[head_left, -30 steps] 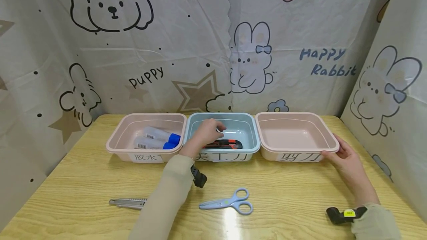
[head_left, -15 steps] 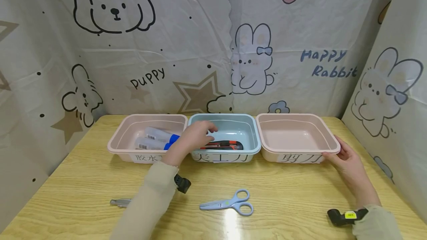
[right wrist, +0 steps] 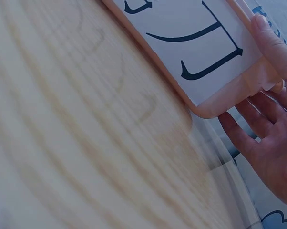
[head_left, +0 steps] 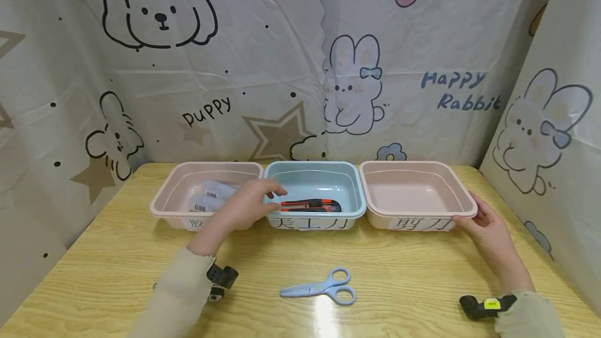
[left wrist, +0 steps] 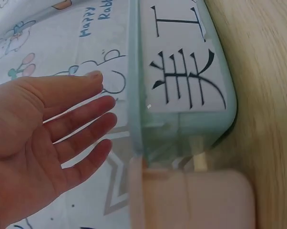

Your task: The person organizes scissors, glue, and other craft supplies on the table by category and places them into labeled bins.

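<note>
My left hand point(head_left: 249, 203) hovers with relaxed, spread fingers over the seam between the left pink bin point(head_left: 159, 200) and the blue bin point(head_left: 338, 179), holding nothing. Its fingers show parted beside the blue bin's labelled front in the left wrist view. Red-and-black utility knives point(head_left: 312, 204) lie along the front of the blue bin. My right hand point(head_left: 490, 233) grips the front right corner of the right pink bin point(head_left: 408, 184), thumb at the front rim and fingers around the side. That bin has nothing in it. Clear glue bottles point(head_left: 208, 201) lie in the left bin, their blue caps hidden by my left hand.
Light blue scissors point(head_left: 321, 288) lie on the wooden table point(head_left: 385, 270) in front of the bins. My left sleeve point(head_left: 173, 291) covers nearly all of a grey utility knife on the table. A patterned curtain point(head_left: 281, 56) stands behind the bins.
My left hand has drawn back leftward from above the blue bin, uncovering more of the knives there; its forearm now hides the grey knife. The right hand stays at the bin's corner.
</note>
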Demonstrator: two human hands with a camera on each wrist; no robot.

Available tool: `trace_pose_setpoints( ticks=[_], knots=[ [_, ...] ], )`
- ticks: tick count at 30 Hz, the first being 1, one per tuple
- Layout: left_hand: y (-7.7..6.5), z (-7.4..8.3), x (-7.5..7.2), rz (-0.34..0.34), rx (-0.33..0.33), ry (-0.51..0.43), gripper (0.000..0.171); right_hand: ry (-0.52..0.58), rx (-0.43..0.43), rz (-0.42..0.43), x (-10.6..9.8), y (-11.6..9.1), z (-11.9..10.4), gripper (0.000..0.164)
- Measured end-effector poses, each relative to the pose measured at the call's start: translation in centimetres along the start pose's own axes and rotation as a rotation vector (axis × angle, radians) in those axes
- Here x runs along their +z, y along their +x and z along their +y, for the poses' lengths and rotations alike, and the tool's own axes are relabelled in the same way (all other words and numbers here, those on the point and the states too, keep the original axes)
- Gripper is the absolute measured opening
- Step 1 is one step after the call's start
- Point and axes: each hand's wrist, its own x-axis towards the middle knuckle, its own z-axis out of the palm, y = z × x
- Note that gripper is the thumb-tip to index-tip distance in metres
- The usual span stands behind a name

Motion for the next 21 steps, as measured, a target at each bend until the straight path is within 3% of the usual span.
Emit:
trace_pose_setpoints(
  ticks=[10,21],
  knots=[
    [-3.0,-0.5,-1.3,-0.022,0.035,0.081,0.026,-0.017,0.014,0.013,0.1,0.1,0.0,0.072],
    [-6.7,-1.8,-1.9,-0.037,0.023,0.124,0.022,-0.055,0.025,0.020,0.2,-0.1,-0.2,0.073]
  ],
)
